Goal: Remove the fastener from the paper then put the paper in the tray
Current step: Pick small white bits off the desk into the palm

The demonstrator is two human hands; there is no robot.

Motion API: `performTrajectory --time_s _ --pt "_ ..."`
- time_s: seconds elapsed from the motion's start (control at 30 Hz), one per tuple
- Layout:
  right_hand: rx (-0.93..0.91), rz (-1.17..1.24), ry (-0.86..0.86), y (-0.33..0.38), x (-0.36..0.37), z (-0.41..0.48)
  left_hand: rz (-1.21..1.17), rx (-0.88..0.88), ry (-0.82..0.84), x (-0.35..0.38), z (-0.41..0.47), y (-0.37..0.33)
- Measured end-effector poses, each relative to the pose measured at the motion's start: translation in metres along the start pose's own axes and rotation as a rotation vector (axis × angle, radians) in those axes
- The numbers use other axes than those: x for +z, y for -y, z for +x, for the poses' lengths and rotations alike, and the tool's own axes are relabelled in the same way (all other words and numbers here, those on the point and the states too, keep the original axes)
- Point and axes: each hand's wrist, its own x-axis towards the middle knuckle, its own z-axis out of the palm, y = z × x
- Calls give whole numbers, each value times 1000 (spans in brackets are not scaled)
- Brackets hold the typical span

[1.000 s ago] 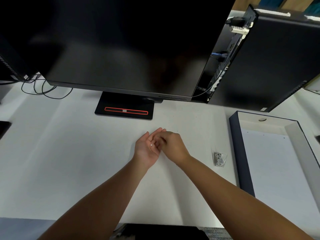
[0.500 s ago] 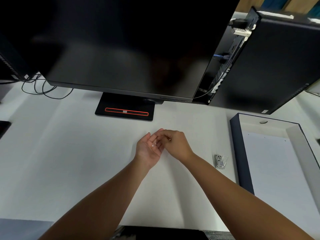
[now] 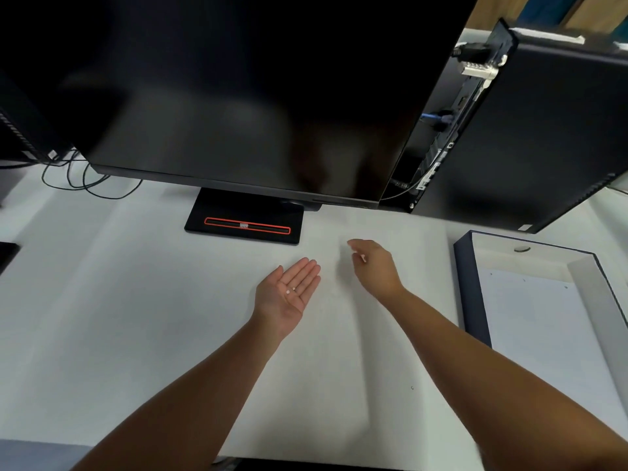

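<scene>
Far left, loose black cables [image 3: 85,178] trail over the white desk [image 3: 102,317] beside a dark unit cut off by the frame edge. A large black monitor [image 3: 238,96], screen dark, fills the far centre; its flat stand base [image 3: 244,226] with a red-outlined slot sits on the desk beneath it. Nearer, centre: the left hand [image 3: 289,294] is held palm up above the desk, fingers straight and close together, gripping nothing. Two tiny white specks [image 3: 290,290] rest on the palm near the finger bases; they are too small for us to identify. Just right of it and apart from it, the right hand [image 3: 373,266] shows its back to us, fingers bent loosely inward and blurred. We cannot tell whether they pinch anything. Near the right forearm, a tiny dark curl [image 3: 412,387] lies on the desk, too small to name. Far right, a black computer tower [image 3: 543,130] stands with its ports and plugged cables facing the monitor. Right edge, near the tower: a dark-walled tray [image 3: 472,283] with a pale interior. The paper [image 3: 543,334] lies flat inside it, and a small round thing [image 3: 522,248] sits at the tray's far end.
</scene>
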Motion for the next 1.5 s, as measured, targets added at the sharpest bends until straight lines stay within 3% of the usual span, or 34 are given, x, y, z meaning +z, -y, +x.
performTrajectory --time_s 0.3,0.53,0.63,0.73,0.9,1.07,1.23,1.5 --pt "-98 -312 234 -1 12 45 -5 8 5 -9 3 -3" --pt "-220 -341 246 -19 17 18 -21 15 16 -6 6 -7" --pt "-296 -391 163 -23 19 2 -19 19 26 -3 9 -9" --pt "-239 -269 184 -29 18 2 -33 18 44 0 12 -11" --pt "-99 -65 -11 -40 -7 23 -45 24 49 5 15 -12" --pt "-9 -190 -135 -69 -29 40 -53 32 32 3 17 -11" --pt "69 -169 78 -79 -45 53 -74 34 19 -1 19 -12" --pt "-109 -337 279 -66 -20 29 -101 43 28 2 18 -14"
